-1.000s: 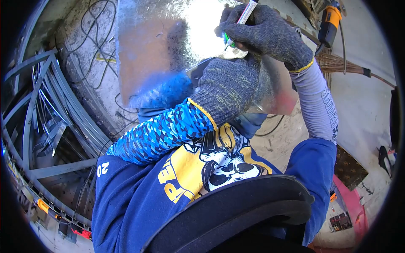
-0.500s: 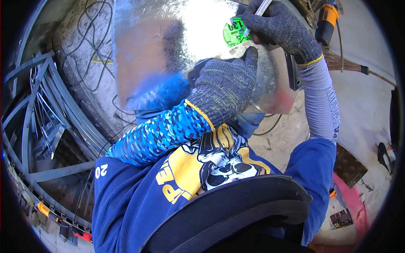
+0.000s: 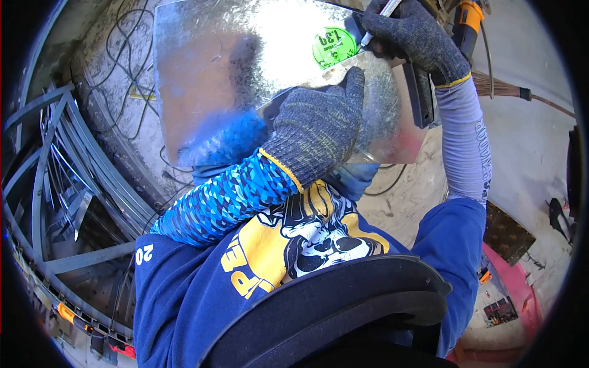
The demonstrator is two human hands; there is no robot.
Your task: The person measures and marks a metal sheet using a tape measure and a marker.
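A shiny galvanized metal sheet (image 3: pixel 202 73) lies in front of me, over my legs, with a round green sticker (image 3: pixel 331 42) on it. My left hand (image 3: pixel 319 119), in a grey knit glove, presses down on a shiny straight-edged metal piece (image 3: pixel 333 75) that cuts across the sticker's lower side. One finger stretches forward along it; the other fingers are mostly hidden under the hand. Gloved the same way, my right hand (image 3: pixel 414 37) grips a white marker (image 3: pixel 389 7), its tip down by the sticker's right side at the straight edge.
A dark metal bar (image 3: pixel 419 95) shows at the sheet's right side. Beyond it are an orange-and-black power tool (image 3: pixel 469 24) and a broom (image 3: pixel 506 89). Cut steel strips fill a metal frame (image 3: pixel 92 251) on the left. Black cables (image 3: pixel 126 55) trail over the floor.
The sheet and my left hand have shifted slightly left in view. The marker tip has moved off the sticker's face to its right side, still in my right hand.
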